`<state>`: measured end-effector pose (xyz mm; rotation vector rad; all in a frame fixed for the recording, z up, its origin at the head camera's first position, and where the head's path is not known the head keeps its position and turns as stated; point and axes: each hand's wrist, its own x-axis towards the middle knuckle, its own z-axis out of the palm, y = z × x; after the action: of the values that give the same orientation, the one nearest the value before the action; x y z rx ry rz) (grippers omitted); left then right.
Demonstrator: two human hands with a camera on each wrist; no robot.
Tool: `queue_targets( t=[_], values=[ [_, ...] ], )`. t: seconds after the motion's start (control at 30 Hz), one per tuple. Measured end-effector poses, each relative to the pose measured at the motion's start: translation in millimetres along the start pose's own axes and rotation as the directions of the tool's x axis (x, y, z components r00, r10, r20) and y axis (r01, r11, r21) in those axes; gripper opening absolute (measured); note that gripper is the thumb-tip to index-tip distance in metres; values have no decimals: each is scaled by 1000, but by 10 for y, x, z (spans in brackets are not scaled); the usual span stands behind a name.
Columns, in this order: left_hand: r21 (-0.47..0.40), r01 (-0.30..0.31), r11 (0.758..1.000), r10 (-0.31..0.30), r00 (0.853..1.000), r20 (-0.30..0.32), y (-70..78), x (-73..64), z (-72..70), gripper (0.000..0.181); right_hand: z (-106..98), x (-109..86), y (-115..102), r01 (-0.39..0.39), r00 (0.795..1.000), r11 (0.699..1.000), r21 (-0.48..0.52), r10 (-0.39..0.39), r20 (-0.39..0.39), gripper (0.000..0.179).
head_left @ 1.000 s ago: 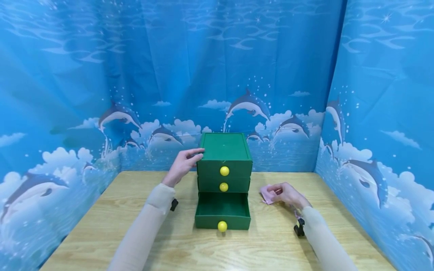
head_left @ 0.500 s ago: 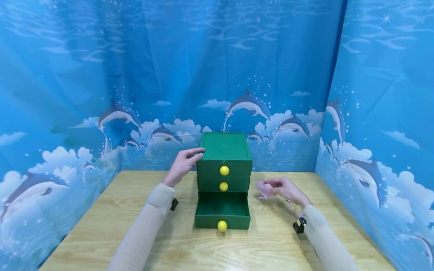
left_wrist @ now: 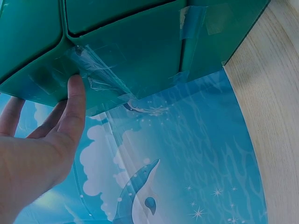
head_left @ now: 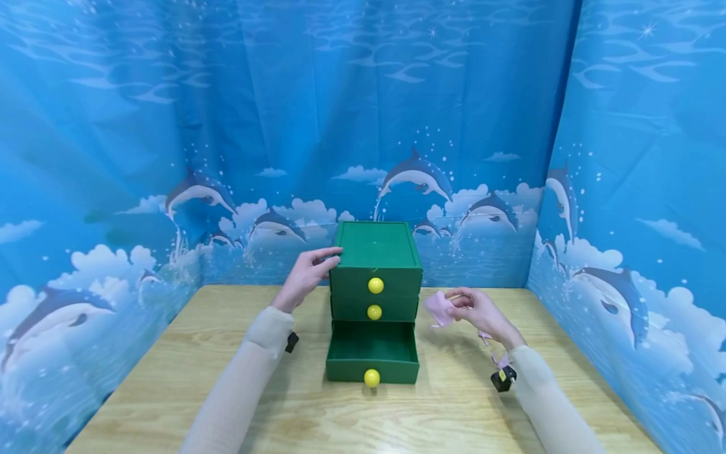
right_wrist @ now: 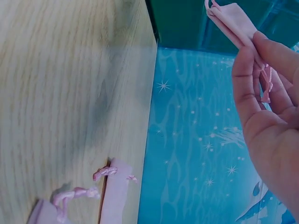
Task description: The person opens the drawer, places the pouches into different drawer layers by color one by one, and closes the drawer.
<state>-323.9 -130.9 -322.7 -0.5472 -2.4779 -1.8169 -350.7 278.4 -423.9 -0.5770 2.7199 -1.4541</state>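
A small green drawer cabinet (head_left: 375, 246) with yellow knobs stands on the table, its bottom drawer (head_left: 372, 343) pulled out and its upper two pushed in. My left hand (head_left: 303, 277) rests at the cabinet's top left edge. In the left wrist view the thumb (left_wrist: 76, 93) lies against the taped green side, fingers fairly straight. Between thumb and fingers, my right hand (head_left: 482, 313) pinches a pink drawstring pouch (head_left: 438, 309), just right of the cabinet. The pouch's cord ends dangle beside the fingers in the right wrist view.
Two more pink pouches with cords, one pouch (right_wrist: 117, 191) near the table edge and another pouch (right_wrist: 44, 212), lie on the wooden table (head_left: 227, 378) below the right hand. Blue dolphin-print curtains (head_left: 363, 126) surround the table at the back and sides.
My right hand has lifted the pink pouch off the table and brought it slightly left and up towards the cabinet. My left hand and the drawers stay as they were.
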Motion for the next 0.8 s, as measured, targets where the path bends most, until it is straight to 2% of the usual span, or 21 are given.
queue_targets(
  t=[0.13,0.43,0.53,0.67,0.8],
  values=[
    [-1,3,1000,-3,1000,0,4,-2,-8,43,-2,-15,-35,19,999,999,-28,-20,-29,37],
    [-6,-6,1000,6,1000,3,9,19,-14,43,2,-45,-105,78,996,997,5,-78,-31,34],
    [0,0,1000,0,1000,4,-5,32,-17,43,14,-41,-115,69,997,997,16,-68,-41,35],
    [-11,10,1000,-10,1000,0,-143,122,-30,43,30,-38,-145,46,997,999,13,-45,-62,33],
    [-26,4,1000,-4,1000,-10,-271,193,-29,43,44,-50,-179,55,996,998,0,-55,-77,25]
  ],
)
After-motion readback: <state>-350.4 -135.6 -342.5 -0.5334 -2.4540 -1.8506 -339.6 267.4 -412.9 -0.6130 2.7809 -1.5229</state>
